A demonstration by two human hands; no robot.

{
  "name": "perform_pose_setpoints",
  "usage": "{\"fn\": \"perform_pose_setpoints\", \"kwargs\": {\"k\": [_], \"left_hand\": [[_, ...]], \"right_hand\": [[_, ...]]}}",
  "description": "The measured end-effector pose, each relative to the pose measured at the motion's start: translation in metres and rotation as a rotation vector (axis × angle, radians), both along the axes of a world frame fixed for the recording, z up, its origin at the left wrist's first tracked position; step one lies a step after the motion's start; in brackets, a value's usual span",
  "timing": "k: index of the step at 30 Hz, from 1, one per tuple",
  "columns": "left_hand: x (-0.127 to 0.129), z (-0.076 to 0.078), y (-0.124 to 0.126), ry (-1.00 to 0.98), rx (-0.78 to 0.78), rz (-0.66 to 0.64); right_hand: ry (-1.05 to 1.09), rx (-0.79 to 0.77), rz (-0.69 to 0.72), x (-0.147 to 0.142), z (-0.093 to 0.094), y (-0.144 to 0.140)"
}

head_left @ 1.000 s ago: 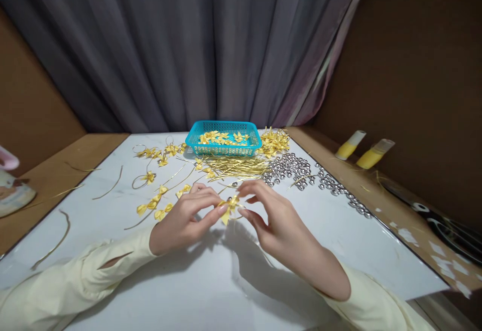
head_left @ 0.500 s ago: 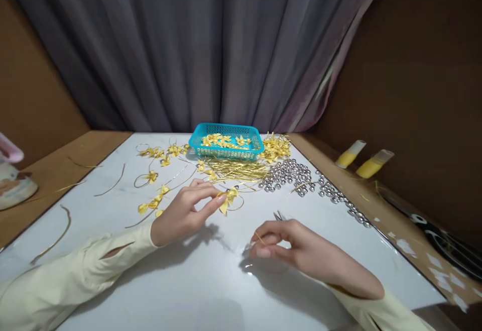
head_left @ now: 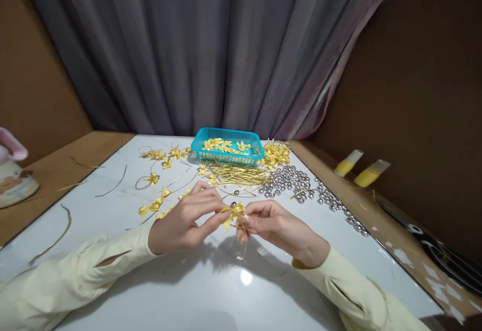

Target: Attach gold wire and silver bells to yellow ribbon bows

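Observation:
A yellow satin ribbon flower point(head_left: 236, 209) with a small silver bead on its top edge is pinched between the thumb and fingers of my left hand point(head_left: 188, 215). Close at its right side, my right hand point(head_left: 276, 223) closes thumb and fingertips on a thin gold cord point(head_left: 245, 250), whose end hangs below the fingers. Both hands hover over the white tabletop. The fingers partly hide the flower and the cord. Left of my left hand lie several yellow ribbon flowers point(head_left: 153, 205) with cords attached.
A blue basket point(head_left: 196, 150) of yellow flowers stands at the back. Before it lie a bundle of gold cords point(head_left: 241, 174) and, to the right, many silver beads point(head_left: 289, 178). More flowers point(head_left: 276, 154) are piled beside the basket. Two yellow-filled containers point(head_left: 372, 172) rest at right.
My right hand has moved up and left to the flower, with the cord in its fingers. My left hand still holds the flower, slightly lower and turned. The metal tips by my right hand no longer show.

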State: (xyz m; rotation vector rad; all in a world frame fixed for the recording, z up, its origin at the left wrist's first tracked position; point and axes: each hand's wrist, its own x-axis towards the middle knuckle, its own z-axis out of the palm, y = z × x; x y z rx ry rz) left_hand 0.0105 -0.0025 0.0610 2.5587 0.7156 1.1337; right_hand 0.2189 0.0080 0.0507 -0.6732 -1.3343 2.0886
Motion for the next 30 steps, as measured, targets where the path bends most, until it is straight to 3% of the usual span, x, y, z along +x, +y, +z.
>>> {"fn": "perform_pose_setpoints", "kwargs": {"k": [10,21,25,30], "left_hand": [[0.001,0.002,-0.003,0.103,0.052,-0.011],[0.0,-0.001,-0.003,0.086,0.027,-0.015],[0.0,0.0,-0.002,0.101,0.038,0.012],[0.0,-0.001,0.0,0.119,0.107,0.051]], "right_hand": [[-0.192,0.153,0.077,0.001,0.006,-0.001],[0.032,-0.083,0.233,0.004,-0.006,0.009],[-0.059,-0.018,0.141,0.007,0.0,0.005],[-0.33,0.131,-0.004,0.023,0.019,-0.004]]}}
